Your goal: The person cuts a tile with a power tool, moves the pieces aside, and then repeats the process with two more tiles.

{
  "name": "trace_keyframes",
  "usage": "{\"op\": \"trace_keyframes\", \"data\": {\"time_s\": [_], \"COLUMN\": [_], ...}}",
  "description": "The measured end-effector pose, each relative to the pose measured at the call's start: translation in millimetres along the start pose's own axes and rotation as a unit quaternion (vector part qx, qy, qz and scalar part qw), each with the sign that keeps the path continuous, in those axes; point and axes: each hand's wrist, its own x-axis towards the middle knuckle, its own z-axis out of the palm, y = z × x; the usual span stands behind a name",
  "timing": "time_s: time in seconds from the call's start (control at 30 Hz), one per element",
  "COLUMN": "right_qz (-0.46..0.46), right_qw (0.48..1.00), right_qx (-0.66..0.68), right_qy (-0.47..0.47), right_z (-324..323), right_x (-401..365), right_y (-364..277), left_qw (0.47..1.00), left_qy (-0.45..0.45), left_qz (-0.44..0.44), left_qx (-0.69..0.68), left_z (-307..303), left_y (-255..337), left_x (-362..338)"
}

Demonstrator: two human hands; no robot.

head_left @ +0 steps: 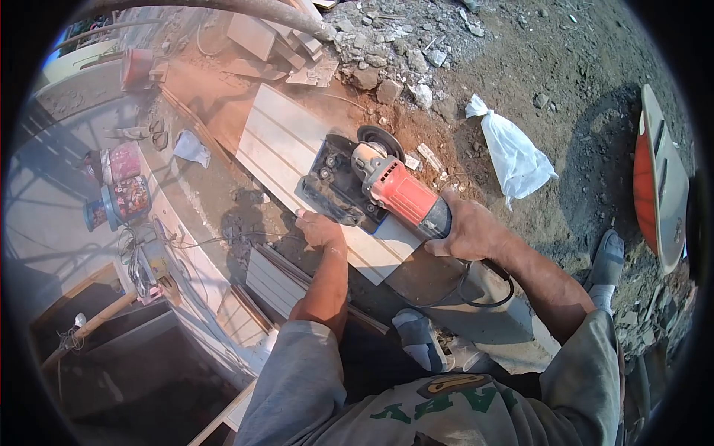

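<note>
A red angle grinder (402,192) with a dark disc (381,140) lies over a long pale grooved tile (286,137). Its body is fixed to a black base plate (335,192) that rests on the tile. My right hand (472,229) is wrapped round the grinder's rear body, where a black cord (498,297) hangs down. At the tile's left edge, beside the base plate, my left hand (321,229) grips with the thumb on top; its other fingers are partly hidden. Beneath the tile's near end is a grey block-like support (476,316).
Grooved tiles (277,286) are stacked left of my legs. Buckets (128,197) and a coiled cable (137,260) stand farther left. A tied white bag (513,156) and an orange-red pan (654,178) are at right. Rubble (416,63) and tile pieces (268,37) lie ahead, amid reddish dust.
</note>
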Motion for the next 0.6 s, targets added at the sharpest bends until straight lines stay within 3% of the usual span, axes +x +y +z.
{"op": "trace_keyframes", "data": {"time_s": [0.1,0.17,0.27,0.6], "right_qz": [-0.004,-0.011,-0.014,-0.016], "right_qw": [1.0,1.0,1.0,1.0], "right_qx": [-0.011,-0.01,-0.007,-0.013], "right_qy": [-0.006,-0.002,-0.003,-0.001], "right_z": [1,2,-1,-5], "right_x": [7,11,15,35], "right_y": [0,0,-7,-23], "left_qw": [0.998,0.993,0.986,0.974], "left_qy": [0.04,0.036,0.028,-0.029], "left_qz": [0.032,-0.039,-0.073,-0.132], "left_qx": [-0.044,-0.109,-0.147,-0.181], "left_z": [-4,-8,-17,-40], "left_y": [4,10,19,33], "left_x": [-4,-5,-7,-11]}}
